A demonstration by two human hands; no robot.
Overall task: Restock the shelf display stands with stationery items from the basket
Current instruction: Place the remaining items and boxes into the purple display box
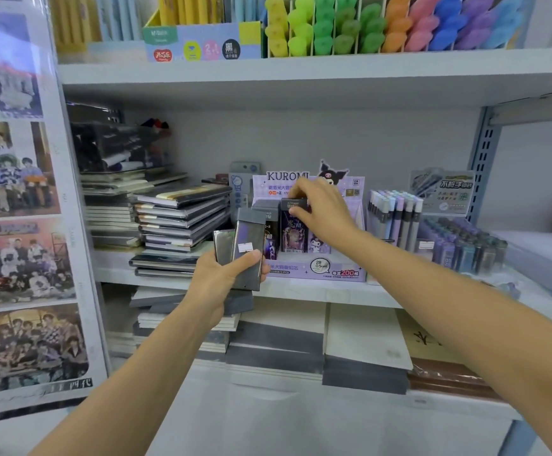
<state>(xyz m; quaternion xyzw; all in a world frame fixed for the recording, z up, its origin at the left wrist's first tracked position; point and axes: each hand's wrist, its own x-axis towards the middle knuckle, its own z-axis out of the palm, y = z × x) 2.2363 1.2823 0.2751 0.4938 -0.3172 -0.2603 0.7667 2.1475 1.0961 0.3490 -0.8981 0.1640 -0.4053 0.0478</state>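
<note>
Your right hand (324, 209) pinches the top of a dark box (293, 233), which stands in the Kuromi display stand (314, 271). Your left hand (225, 278), just left of the stand and in front of it, grips two spare boxes (248, 248) fanned apart. Push down crooked and the box may jam against its neighbour or tip the stand. The fanned pair could slip if your grip loosens.
</note>
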